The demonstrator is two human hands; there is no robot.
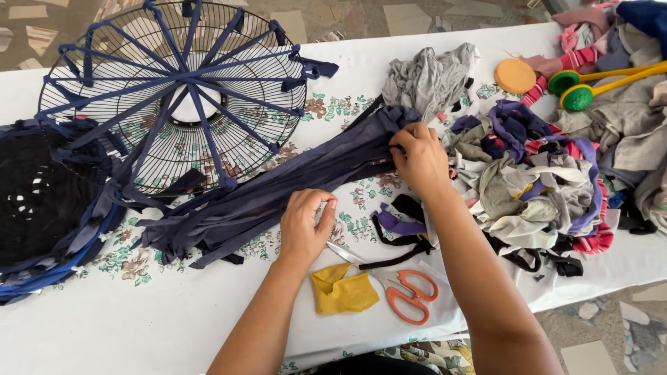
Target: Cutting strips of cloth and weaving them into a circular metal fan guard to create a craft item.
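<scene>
Head view looks down on a bench (174, 326) covered with a white cloth that has a floral band across it. A bundle of long dark navy fabric strips (278, 194) lies diagonally over it, from the pile of mixed cloth scraps (542, 180) on the right toward the round black wire fan guard (174, 90), whose spokes are already wrapped in the same blue strips.

The right hand (419, 158) has its grip clenched on the upper end of the bundle, fingers curled into the gathered cloth. The left hand (304, 226) rests on the strips lower down, thumb and fingers pinching at one edge; whether it fully grasps a single strip I cannot tell.

Judging by the folds and sag, the strips are light, limp and stretchy, likely to tangle and slip apart rather than break. Taking hold near a gathered end, then sliding along one strip, looks the surest way to separate it.

Orange-handled scissors (403, 292) and a crumpled yellow cloth scrap (340, 292) lie just beside the left wrist.
</scene>
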